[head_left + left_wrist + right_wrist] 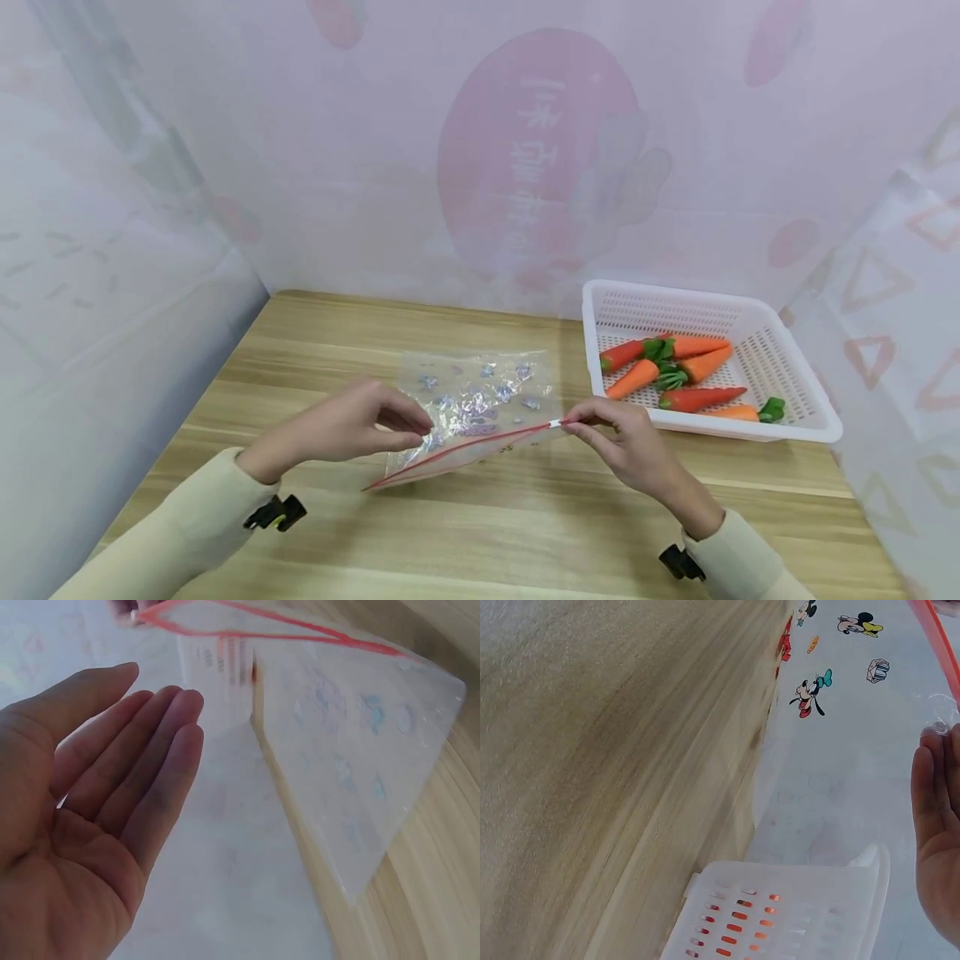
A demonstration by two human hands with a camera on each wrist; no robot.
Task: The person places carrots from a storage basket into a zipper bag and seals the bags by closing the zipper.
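Observation:
A clear zip bag [472, 392] with cartoon prints, a red zip strip and a white slider [555, 423] lies across the middle of the table, its zip edge raised toward me. At the right end of that strip, beside the slider, my right hand [630, 442] pinches the bag between thumb and fingers. My left hand [345, 421] hovers by the bag's left part, holding nothing, its fingers loosely bent. In the left wrist view the bag's mouth gapes between two red strips [292, 636], apart from the left palm [82, 847].
To the right at the back stands a white perforated basket [772, 350], holding several orange carrots [633, 379] with green tops and red chili peppers [701, 398]. Printed cloth walls [360, 183] close off the back and both sides of the wooden table [480, 542].

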